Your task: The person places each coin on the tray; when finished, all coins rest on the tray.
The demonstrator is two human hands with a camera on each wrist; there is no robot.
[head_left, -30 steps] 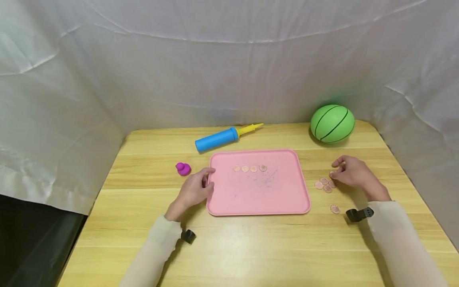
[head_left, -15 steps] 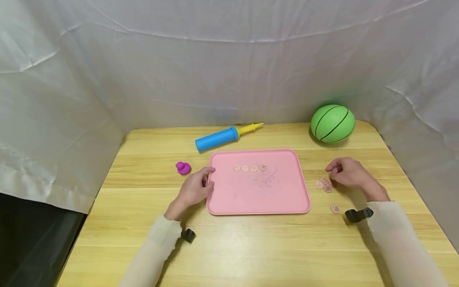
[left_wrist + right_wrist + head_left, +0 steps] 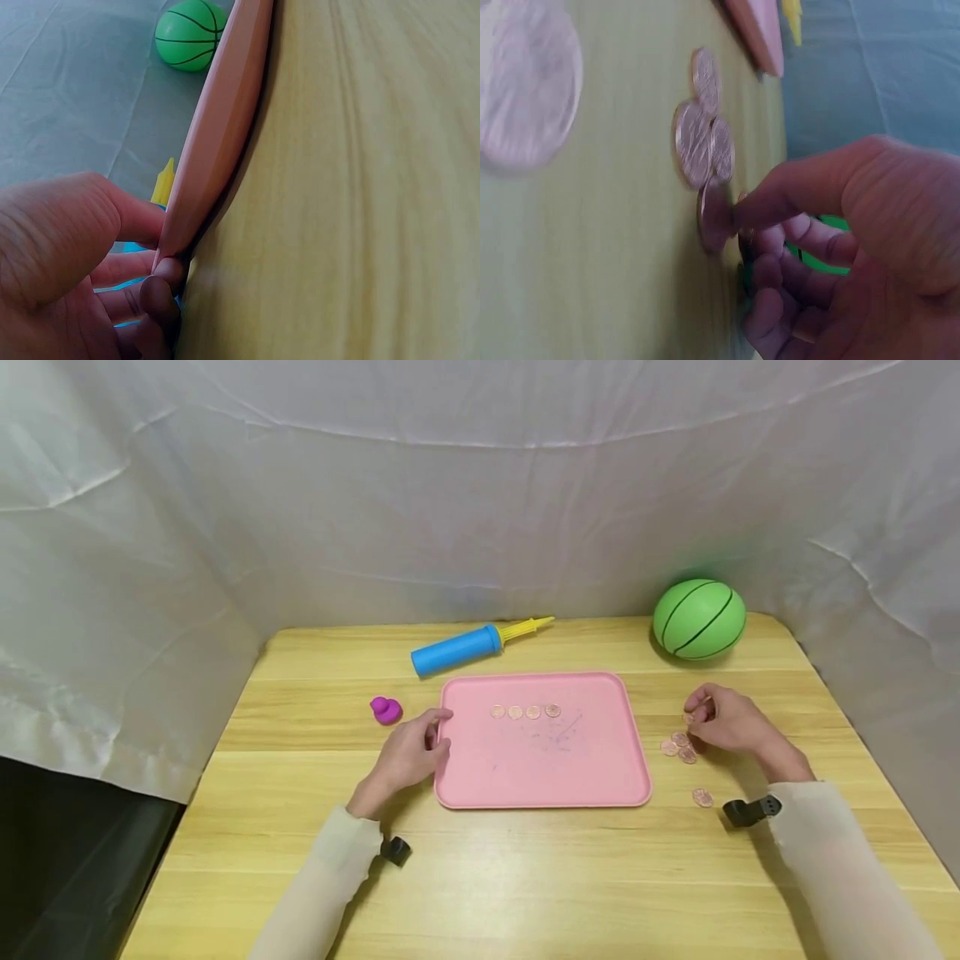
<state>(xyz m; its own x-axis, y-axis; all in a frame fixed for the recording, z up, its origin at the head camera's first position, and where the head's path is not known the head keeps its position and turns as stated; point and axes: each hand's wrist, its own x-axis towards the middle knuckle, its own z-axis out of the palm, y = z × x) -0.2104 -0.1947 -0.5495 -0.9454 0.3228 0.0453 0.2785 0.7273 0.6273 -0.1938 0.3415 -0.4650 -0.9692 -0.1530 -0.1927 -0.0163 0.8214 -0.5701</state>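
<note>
A pink tray (image 3: 540,768) lies mid-table with a row of several copper coins (image 3: 525,712) near its far edge. My left hand (image 3: 433,735) grips the tray's left rim (image 3: 217,127), thumb on top and fingers (image 3: 161,289) curled under it. Right of the tray a small cluster of loose coins (image 3: 678,746) lies on the wood, also seen as the loose coins (image 3: 701,127) in the right wrist view. My right hand (image 3: 701,714) hovers just beyond the cluster. Its thumb and fingertips (image 3: 761,202) pinch one coin (image 3: 714,217), tilted on edge.
A single coin (image 3: 702,797) lies apart, nearer me. A green ball (image 3: 699,618) sits at the back right, a blue and yellow hand pump (image 3: 457,650) behind the tray, and a small magenta duck (image 3: 386,710) to its left. White cloth walls surround the table.
My right hand has drawn a little left and closed its fingertips on a coin from the cluster. The left hand and the tray have stayed put.
</note>
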